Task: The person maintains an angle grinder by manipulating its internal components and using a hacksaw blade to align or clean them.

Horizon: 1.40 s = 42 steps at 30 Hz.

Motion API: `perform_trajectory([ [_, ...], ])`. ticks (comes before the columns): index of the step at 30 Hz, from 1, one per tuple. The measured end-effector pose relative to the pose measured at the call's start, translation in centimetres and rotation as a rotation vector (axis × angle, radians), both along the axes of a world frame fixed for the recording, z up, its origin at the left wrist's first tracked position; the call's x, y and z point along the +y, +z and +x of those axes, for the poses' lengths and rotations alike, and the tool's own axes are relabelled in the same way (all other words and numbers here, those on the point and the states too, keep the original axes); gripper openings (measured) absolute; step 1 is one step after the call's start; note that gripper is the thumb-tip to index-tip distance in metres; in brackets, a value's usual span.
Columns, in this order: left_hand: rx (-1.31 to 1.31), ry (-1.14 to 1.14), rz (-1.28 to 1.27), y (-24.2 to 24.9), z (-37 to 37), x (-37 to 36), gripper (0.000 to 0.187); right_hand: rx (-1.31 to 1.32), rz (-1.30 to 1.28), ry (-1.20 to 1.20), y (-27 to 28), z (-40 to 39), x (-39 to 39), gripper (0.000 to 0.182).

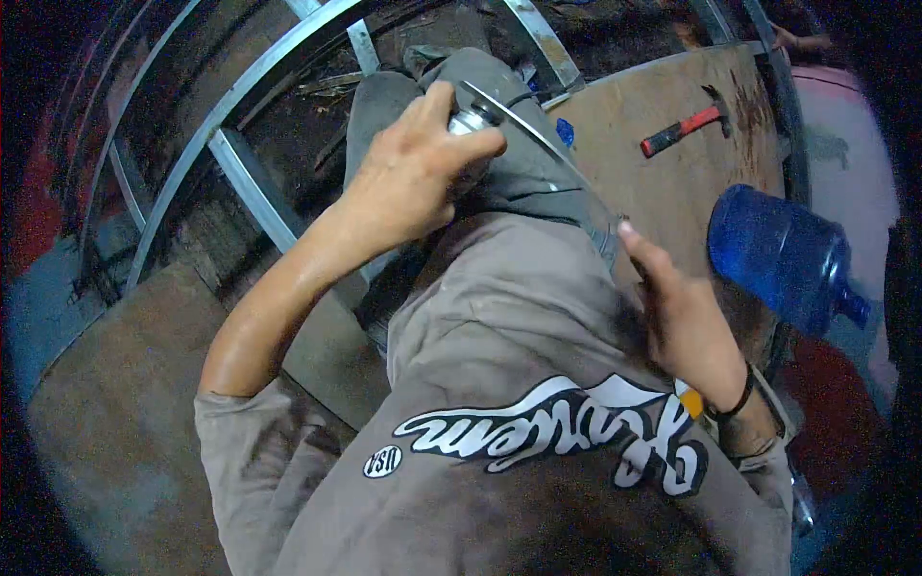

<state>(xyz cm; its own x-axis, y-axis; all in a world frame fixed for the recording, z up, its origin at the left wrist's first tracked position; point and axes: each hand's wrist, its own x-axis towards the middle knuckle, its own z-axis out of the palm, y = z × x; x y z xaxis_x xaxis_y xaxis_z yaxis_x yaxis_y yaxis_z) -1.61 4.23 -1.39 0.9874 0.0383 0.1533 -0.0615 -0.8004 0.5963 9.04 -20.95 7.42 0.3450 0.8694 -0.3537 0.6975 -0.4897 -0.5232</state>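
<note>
My left hand (413,158) is closed around what looks like a silver tape measure (473,119), held above my grey trousers. Its thin metal blade (549,149) slants down to the right, seen nearly edge-on. At the far end of that blade, my right hand (680,302) has its thumb and fingers closed on the tip. The fingers under the tape's case are partly hidden.
A red-and-black hammer (687,131) lies on a plywood board (615,115) at the right. Near it rests a large blue water jug (783,252) on its side. Curved metal framing (254,72) with crossbars spans the left and top. Another person's hand (805,42) shows at top right.
</note>
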Motion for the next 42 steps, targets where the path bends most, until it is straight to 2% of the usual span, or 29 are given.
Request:
perform_trajectory([
  [2,0.023,-0.040,0.016,0.1,0.2,-0.8,0.047,0.057,-0.082,-0.069,-0.7,-0.4,0.4,0.066],
  [4,0.029,-0.018,0.018,0.0,0.7,-0.5,0.051,-0.101,0.092,0.070,-4.5,0.8,4.8,0.071],
  [6,0.087,0.074,0.014,-0.2,0.6,0.2,0.059,-0.061,0.115,0.049,-4.7,1.5,6.1,0.071],
  [8,0.046,-0.013,0.006,-0.5,0.2,0.4,0.056,-0.007,0.111,0.037,-3.1,0.7,4.6,0.071],
  [11,0.015,0.015,-0.007,-0.3,0.1,0.5,0.054,0.034,-0.119,-0.056,0.2,-0.4,1.0,0.069],
  [14,-0.014,-0.003,0.026,-0.8,0.7,0.0,0.052,0.027,-0.092,-0.091,-1.5,-0.1,1.5,0.067],
  [16,-0.034,-0.039,0.035,-0.7,0.9,0.1,0.051,-0.036,0.059,0.034,-5.1,1.6,6.2,0.071],
  [19,0.131,0.001,0.014,-0.1,0.9,1.5,0.053,-0.016,0.067,0.048,-4.1,1.5,4.0,0.070],
  [21,0.077,0.011,0.012,-0.9,0.4,2.2,0.053,-0.027,0.051,0.047,-1.4,0.3,0.2,0.068],
  [23,0.013,-0.005,-0.019,-0.8,0.9,1.4,0.052,-0.052,0.006,0.040,-1.2,0.8,1.0,0.067],
  [24,0.014,-0.026,-0.025,-0.8,0.8,0.7,0.052,-0.064,-0.017,0.037,-1.2,1.2,1.4,0.066],
  [26,-0.046,-0.209,0.008,-1.2,0.6,-0.8,0.047,0.050,0.036,0.067,-4.4,2.1,6.2,0.063],
  [28,0.066,-0.107,-0.020,-1.1,0.2,0.6,0.037,-0.004,0.055,0.086,-5.4,1.8,8.5,0.063],
  [29,0.018,-0.124,-0.005,-1.1,0.3,-0.6,0.036,-0.052,0.072,0.101,-5.1,2.0,7.7,0.063],
  [31,-0.047,-0.099,0.000,-1.2,-0.1,0.0,0.035,-0.013,-0.143,0.052,-1.3,0.3,3.2,0.069],
  [33,0.000,-0.047,0.016,-0.9,-0.2,0.5,0.034,0.074,-0.110,-0.007,1.5,-0.2,0.9,0.069],
  [35,-0.018,-0.060,-0.007,-1.7,-0.6,1.2,0.034,0.102,-0.150,-0.062,1.1,-1.3,2.9,0.068],
  [36,-0.055,-0.058,0.002,-1.7,-0.3,1.0,0.033,0.021,-0.062,0.023,-1.3,-0.7,4.3,0.071],
  [37,-0.006,-0.066,0.057,-1.9,-0.1,1.2,0.040,-0.071,0.023,0.114,-2.8,0.1,6.0,0.075],
  [38,0.004,0.004,0.010,-2.5,-0.3,2.1,0.049,-0.081,0.028,0.114,-3.2,0.8,7.1,0.075],
  [40,0.108,0.019,0.039,-2.1,-0.1,3.3,0.056,-0.006,-0.036,0.111,-3.4,1.2,8.4,0.077],
  [41,0.029,-0.009,0.027,-2.7,-0.5,3.5,0.056,-0.009,-0.063,0.097,-2.1,0.4,6.2,0.062],
  [42,-0.017,-0.010,0.007,-2.2,-0.2,3.5,0.055,-0.015,-0.056,0.126,-0.2,0.6,4.1,0.062],
])
